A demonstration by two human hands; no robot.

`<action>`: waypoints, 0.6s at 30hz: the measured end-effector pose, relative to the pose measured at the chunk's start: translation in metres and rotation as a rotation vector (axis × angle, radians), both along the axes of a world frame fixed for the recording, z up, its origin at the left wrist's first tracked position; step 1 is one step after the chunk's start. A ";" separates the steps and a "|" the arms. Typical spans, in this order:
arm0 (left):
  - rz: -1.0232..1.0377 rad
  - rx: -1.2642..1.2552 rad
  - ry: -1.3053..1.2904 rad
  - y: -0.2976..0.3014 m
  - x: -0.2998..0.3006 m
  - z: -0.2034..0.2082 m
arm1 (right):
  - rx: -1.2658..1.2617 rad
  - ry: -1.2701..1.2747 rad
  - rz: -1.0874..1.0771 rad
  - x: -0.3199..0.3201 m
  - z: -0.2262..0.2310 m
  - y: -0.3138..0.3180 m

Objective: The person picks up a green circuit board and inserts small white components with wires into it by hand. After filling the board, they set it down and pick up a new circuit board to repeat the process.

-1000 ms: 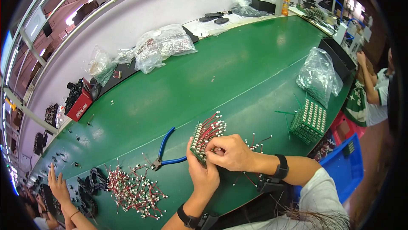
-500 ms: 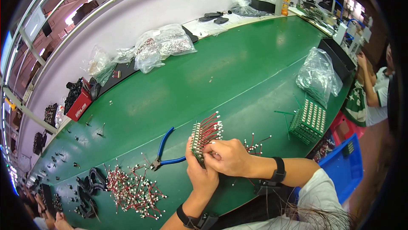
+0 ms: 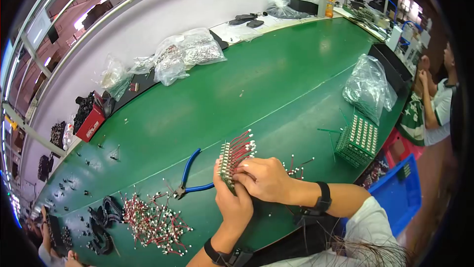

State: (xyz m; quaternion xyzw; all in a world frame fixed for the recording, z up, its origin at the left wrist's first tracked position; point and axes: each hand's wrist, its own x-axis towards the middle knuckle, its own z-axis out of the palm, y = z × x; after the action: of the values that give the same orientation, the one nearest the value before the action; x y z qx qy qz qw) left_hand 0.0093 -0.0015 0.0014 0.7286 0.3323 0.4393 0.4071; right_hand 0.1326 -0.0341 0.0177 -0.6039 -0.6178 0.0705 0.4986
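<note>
My left hand (image 3: 232, 203) is closed round the lower part of a green circuit board panel (image 3: 225, 161), holding it up on edge above the bench. A row of red wires with white connectors (image 3: 245, 144) sticks out from its right side. At the panel's lower end my right hand (image 3: 264, 180) pinches a red wire against the board; the tip of the pinch is partly hidden by the fingers. Blue-handled pliers (image 3: 183, 188) lie just left of my hands. Further left is a heap of loose red and white connector wires (image 3: 153, 222).
A stack of green circuit boards (image 3: 356, 143) and a clear plastic bag (image 3: 368, 87) stand at the right. A blue bin (image 3: 395, 198) is beyond the bench edge. Bagged parts (image 3: 190, 52) and a red box (image 3: 90, 119) line the back. Another person (image 3: 439, 99) sits far right.
My right hand's fingers have shifted slightly at the panel's lower end, the back of the hand turning a little. The left hand keeps its hold. Far left, another person's arm has moved.
</note>
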 end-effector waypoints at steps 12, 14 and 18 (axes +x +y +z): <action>0.053 -0.290 -0.361 0.019 -0.002 -0.008 | -0.064 0.196 0.433 0.028 0.012 -0.006; 0.061 -0.305 -0.367 0.019 -0.003 -0.009 | -0.347 0.464 0.460 0.027 0.024 -0.011; 0.077 -0.303 -0.362 0.019 -0.003 -0.007 | -0.350 0.652 0.468 0.028 0.020 -0.011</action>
State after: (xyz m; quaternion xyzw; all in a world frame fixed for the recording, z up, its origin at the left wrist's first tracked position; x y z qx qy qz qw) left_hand 0.0062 0.0174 -0.0052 0.5551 0.3437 0.5231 0.5478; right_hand 0.1609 -0.0446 0.0382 -0.4692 -0.5268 0.4724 0.5283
